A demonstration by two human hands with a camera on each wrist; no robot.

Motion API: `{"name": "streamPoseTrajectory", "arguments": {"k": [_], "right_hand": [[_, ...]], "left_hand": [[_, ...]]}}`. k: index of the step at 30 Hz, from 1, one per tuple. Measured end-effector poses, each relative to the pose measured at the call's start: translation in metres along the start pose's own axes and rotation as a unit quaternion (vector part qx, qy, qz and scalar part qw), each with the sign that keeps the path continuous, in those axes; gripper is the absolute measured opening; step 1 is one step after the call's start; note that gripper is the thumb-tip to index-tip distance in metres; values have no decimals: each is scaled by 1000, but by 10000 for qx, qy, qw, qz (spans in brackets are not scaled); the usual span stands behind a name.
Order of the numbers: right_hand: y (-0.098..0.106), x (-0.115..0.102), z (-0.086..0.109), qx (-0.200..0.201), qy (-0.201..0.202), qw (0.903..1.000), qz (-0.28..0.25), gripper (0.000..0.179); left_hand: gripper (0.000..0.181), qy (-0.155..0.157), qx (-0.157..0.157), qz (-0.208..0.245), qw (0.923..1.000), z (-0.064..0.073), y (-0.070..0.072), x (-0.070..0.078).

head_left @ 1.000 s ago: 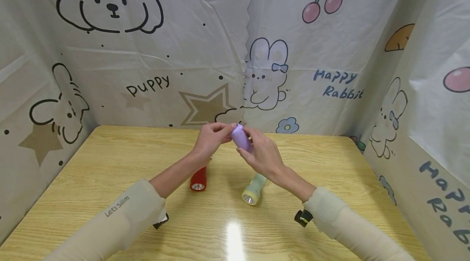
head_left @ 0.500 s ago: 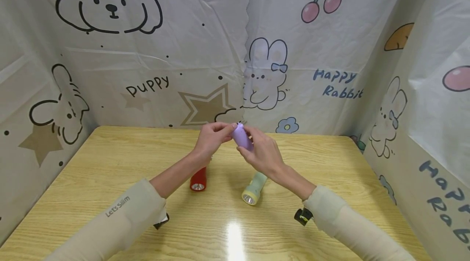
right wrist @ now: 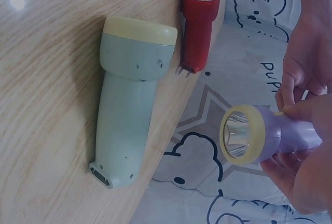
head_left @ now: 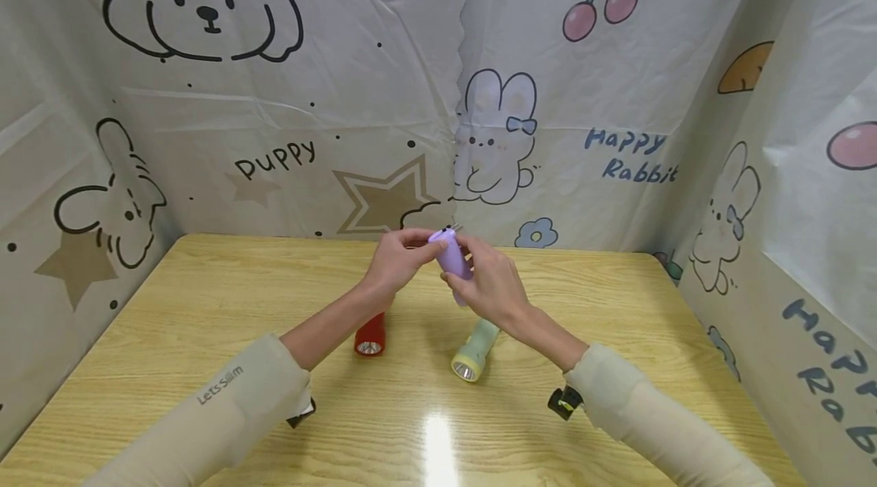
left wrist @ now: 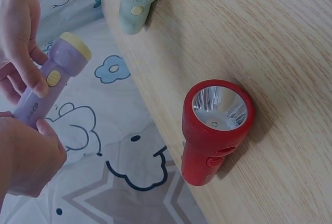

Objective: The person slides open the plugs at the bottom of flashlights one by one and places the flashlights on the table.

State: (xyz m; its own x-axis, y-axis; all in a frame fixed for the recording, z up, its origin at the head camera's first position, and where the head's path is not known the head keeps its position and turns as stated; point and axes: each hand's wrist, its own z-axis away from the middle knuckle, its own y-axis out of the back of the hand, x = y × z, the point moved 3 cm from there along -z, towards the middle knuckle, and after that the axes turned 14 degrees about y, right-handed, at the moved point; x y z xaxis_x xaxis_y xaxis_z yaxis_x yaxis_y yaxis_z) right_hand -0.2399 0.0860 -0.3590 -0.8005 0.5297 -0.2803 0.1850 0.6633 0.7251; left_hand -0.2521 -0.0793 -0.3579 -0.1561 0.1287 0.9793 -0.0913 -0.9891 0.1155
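Both hands hold a purple flashlight [head_left: 452, 260] with a pale yellow rim, raised above the far part of the table. My right hand [head_left: 495, 285] grips its body, the thumb near the yellow switch [left wrist: 53, 78] in the left wrist view. My left hand [head_left: 396, 262] pinches the tail end, where thin metal prongs [head_left: 455, 227] stick out. In the right wrist view the purple flashlight's lens [right wrist: 239, 135] faces the camera. A red flashlight [head_left: 371, 335] lies beneath the left forearm. Near the right forearm lies a pale green flashlight [head_left: 477, 352] with a yellow rim.
The wooden table [head_left: 205, 365] carries the red and green flashlights. Two prongs [right wrist: 185, 71] show at the red one's tail. A printed cloth [head_left: 274, 106] hangs behind the table and along its sides.
My left thumb has shifted from the tail tip onto the purple flashlight's side. The flashlight has turned slightly, and the prongs show more clearly at its tail. The other flashlights have not moved.
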Motion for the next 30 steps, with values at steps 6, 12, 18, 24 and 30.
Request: {"name": "streamPoseTrajectory", "arguments": {"k": [6,12,18,24,30], "right_hand": [[-1,0,-1,23,-87,9999,-65,55],[-1,0,-2,14,-171,9997,-148,53],[0,0,-3,67,-204,9993,-290,50],[0,-1,-3,71,-264,9992,-296,48],[-1,-1,-3,97,-281,9991,-316,47]], "left_hand": [[36,48,43,-88,9999,0,-1,0],[37,49,11,-81,10000,0,-3,1],[39,61,-175,305,9994,2,-5,1],[40,173,-240,581,9979,3,-7,1],[42,277,-246,696,9969,2,-7,0]]}}
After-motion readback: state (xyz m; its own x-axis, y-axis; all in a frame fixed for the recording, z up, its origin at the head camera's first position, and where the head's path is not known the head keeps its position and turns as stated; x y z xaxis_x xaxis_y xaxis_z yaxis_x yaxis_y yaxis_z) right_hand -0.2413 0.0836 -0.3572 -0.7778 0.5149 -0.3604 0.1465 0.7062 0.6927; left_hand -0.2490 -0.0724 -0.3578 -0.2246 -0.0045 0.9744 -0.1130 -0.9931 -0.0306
